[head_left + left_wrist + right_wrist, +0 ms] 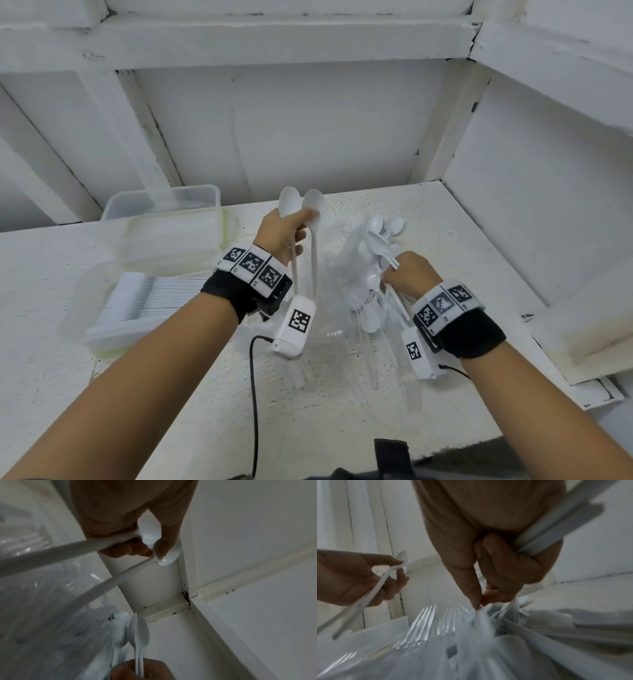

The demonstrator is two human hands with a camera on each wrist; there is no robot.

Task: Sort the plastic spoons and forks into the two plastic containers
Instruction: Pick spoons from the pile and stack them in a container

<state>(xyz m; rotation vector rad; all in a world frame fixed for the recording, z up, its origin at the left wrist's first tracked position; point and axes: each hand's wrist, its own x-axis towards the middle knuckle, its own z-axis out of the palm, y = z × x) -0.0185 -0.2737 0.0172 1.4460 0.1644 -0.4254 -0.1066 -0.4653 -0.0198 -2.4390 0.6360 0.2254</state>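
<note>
My left hand [298, 229] is raised over the white table [171, 394] and grips two white plastic spoons [313, 209] by their necks, bowls up, handles hanging down; the same hand [137, 543] and spoons [167, 555] show in the left wrist view. My right hand [406, 274] holds a few spoons [376, 243] in its curled fingers [513, 566], while thumb and forefinger pinch a piece in the heap of cutlery [363, 301]. Clear forks [423, 622] lie in that heap. Two clear plastic containers stand at the left, one at the back [164, 202] and a nearer one [137, 308] holding a row of white pieces.
White walls and beams [274, 137] close in the table at the back and right. A white block [582, 325] sits on the right edge. A black cable [253, 394] runs from my left wrist toward the front edge. A green-edged lid [178, 240] lies between the containers.
</note>
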